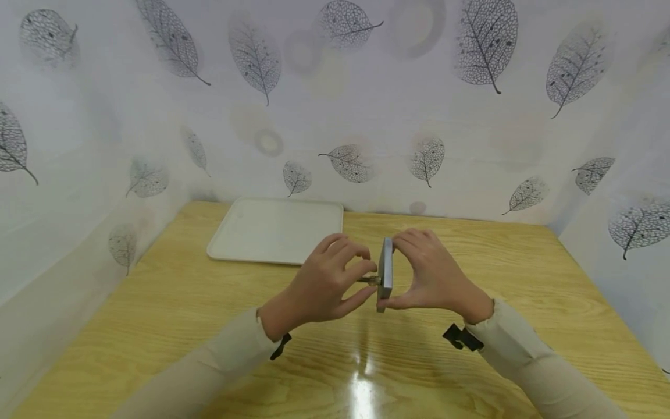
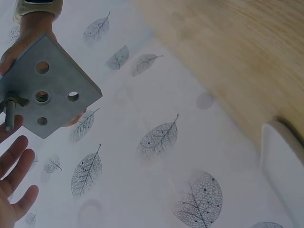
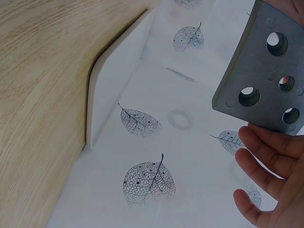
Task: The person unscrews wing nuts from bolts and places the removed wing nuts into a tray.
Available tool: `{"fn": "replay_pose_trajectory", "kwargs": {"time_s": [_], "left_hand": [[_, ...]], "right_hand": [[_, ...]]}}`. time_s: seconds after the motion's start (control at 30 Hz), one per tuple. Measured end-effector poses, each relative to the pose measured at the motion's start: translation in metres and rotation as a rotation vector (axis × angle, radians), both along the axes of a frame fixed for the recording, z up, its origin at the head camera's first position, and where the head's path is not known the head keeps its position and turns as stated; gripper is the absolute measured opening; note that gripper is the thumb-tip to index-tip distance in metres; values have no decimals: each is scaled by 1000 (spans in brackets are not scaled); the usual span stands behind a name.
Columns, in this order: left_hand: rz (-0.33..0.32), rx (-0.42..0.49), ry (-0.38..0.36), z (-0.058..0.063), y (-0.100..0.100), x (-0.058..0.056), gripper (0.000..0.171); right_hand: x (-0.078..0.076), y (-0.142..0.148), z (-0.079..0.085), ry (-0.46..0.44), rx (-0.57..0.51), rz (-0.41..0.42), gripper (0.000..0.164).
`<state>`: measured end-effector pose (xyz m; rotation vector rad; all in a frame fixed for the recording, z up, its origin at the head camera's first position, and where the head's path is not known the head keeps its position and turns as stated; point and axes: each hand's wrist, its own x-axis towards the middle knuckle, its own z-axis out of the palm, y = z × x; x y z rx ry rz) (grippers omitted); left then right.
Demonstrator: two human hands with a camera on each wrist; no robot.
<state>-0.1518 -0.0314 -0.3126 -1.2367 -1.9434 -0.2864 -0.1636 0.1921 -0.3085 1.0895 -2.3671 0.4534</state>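
A square grey metal plate [image 1: 385, 273] with several round holes is held upright above the table. My right hand [image 1: 437, 270] grips it by opposite edges, thumb below and fingers above. A bolt [image 2: 10, 116] with a brass-coloured wing nut [image 1: 373, 280] stands out from the plate's left face. My left hand [image 1: 335, 282] has its forefinger and thumb curled around the wing nut, one on either side. Its other fingers [image 2: 18, 164] are spread loosely in the left wrist view. The right wrist view shows the plate's other face, with right fingertips [image 3: 247, 135] at its lower edge.
A white tray [image 1: 277, 230] lies at the back left of the wooden table [image 1: 471, 361]. A leaf-patterned cloth [image 1: 324, 116] hangs behind and at both sides of the table. Black straps [image 1: 463, 337] show at the wrists.
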Motion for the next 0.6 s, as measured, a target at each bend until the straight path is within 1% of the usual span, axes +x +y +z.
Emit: {"fn": "replay_pose_trajectory", "kwargs": {"time_s": [0.13,0.37,0.47,0.6], "left_hand": [[19,9,4,5,1,-1,21],[41,7,-58,10,2,0,16],[11,34,-50,9,1,0,17],[-55,76,25,6,-2,2,20]], "right_hand": [[0,-1,0,0,0,0,84],[-1,-2,-1,4,9,1,84],[-1,-1,0,2,4,2,84],[-2,0,0,-6,-6,5,84]]}}
